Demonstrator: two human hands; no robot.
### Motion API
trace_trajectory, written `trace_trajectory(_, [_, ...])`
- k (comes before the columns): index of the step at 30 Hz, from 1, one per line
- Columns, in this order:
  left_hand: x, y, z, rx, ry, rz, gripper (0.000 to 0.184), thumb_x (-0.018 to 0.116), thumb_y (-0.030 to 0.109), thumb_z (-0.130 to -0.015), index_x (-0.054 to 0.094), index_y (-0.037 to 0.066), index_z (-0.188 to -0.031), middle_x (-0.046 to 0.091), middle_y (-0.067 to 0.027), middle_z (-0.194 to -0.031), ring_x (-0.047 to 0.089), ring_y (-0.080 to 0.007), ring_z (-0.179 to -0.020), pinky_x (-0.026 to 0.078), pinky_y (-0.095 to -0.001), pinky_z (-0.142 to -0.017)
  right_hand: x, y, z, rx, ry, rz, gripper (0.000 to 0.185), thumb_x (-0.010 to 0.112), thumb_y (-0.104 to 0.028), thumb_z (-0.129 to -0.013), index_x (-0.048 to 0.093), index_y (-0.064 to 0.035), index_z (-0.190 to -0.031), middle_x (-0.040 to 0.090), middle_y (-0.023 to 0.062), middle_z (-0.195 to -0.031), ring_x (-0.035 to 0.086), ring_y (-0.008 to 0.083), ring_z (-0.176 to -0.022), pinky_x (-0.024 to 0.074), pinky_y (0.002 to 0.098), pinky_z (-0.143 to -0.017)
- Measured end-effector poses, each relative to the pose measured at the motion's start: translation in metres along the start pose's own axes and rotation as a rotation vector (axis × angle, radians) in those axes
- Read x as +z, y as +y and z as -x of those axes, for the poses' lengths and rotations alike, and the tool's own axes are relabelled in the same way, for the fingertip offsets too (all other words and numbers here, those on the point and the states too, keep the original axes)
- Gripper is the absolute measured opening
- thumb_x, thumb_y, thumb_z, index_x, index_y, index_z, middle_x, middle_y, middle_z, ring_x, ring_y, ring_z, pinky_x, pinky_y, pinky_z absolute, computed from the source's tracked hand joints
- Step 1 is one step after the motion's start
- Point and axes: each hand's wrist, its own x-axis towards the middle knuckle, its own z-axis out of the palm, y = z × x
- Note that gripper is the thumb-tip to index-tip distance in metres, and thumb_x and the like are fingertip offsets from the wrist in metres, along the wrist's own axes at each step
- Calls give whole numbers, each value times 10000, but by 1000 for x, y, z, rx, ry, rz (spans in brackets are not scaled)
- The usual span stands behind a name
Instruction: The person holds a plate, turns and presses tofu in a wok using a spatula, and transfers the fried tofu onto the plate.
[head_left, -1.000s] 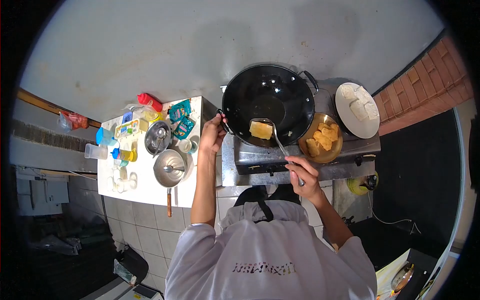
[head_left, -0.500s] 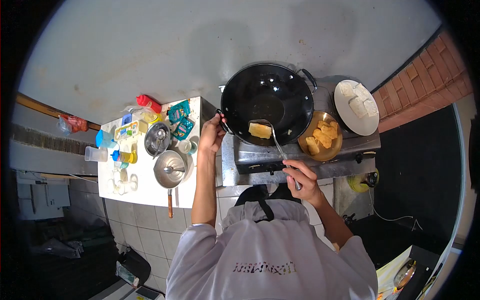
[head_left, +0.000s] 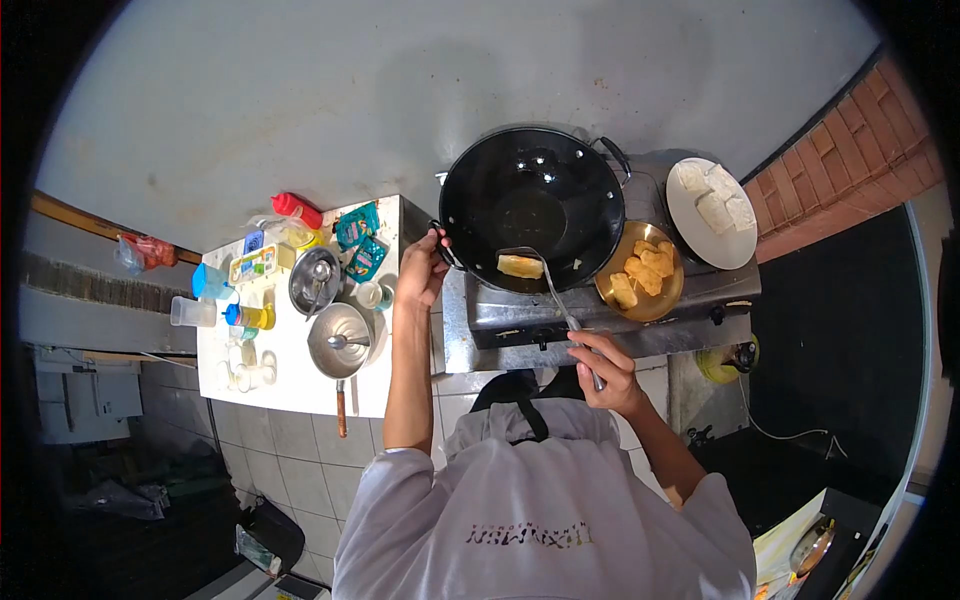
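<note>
My left hand (head_left: 423, 266) grips the left handle of a black wok (head_left: 570, 190) on the stove. The handle of a metal spatula (head_left: 557, 300) is in my right hand (head_left: 607, 372), below the wok. Its head lies in the wok at a yellow fried piece (head_left: 520, 266), which is tilted near the lower left wall. A little oil shows at the wok's bottom. Right of the wok, a gold-coloured bowl (head_left: 640, 308) holds several golden fried pieces (head_left: 650, 268). Beyond it, a white plate (head_left: 715, 252) carries several white pieces (head_left: 714, 212).
On the white table (head_left: 290, 393) at left are a steel bowl (head_left: 304, 290), a wooden-handled saucepan (head_left: 325, 360), green packets (head_left: 357, 226), a red bottle (head_left: 297, 208) and a blue-capped bottle (head_left: 257, 316). The stove's steel front (head_left: 620, 343) runs below the wok.
The fried piece has tipped up on the spatula, showing a narrower face. My right hand has shifted slightly. My left hand stays on the wok's handle.
</note>
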Motion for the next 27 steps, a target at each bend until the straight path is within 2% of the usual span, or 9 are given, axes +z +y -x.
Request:
trace_trajectory(3, [10, 3, 6, 20, 73, 43, 177, 478, 187, -940, 547, 24, -935, 582, -32, -770, 428, -33, -550, 284, -164, -451, -1, 0, 1, -18, 3, 14, 179, 552, 23, -725, 615, 59, -888, 601, 176, -1049, 597, 306, -837, 490, 360, -732])
trace_trajectory(10, [5, 2, 3, 19, 49, 40, 174, 480, 191, -940, 548, 31, -932, 582, -28, -774, 419, -32, -545, 280, -165, -451, 2, 3, 3, -79, -22, 25, 205, 557, 52, -683, 610, 60, -881, 599, 179, -1057, 594, 298, -807, 493, 362, -695])
trace_trajectory(12, [3, 1, 2, 11, 18, 3, 179, 437, 210, -955, 528, 58, -934, 555, -9, -805, 425, -47, -599, 290, -182, -497, 2, 3, 3, -76, -18, 28, 207, 559, 54, -678, 609, 60, -878, 599, 180, -1055, 593, 297, -800, 492, 362, -687])
trace_trajectory(14, [2, -1, -1, 16, 31, 29, 176, 459, 203, -947, 540, 47, -934, 567, -15, -788, 420, -38, -574, 283, -173, -476, 0, 4, 4, -79, -11, 36, 207, 560, 57, -670, 606, 61, -871, 598, 182, -1049, 596, 296, -789, 490, 363, -683])
trace_trajectory(27, [7, 1, 1, 5, 71, 41, 170, 472, 198, -943, 543, 43, -938, 575, -11, -761, 405, -28, -538, 262, -170, -447, -11, 7, -3, -59, -40, 33, 173, 578, 40, -704, 616, 50, -872, 586, 159, -1064, 602, 289, -832, 493, 368, -716])
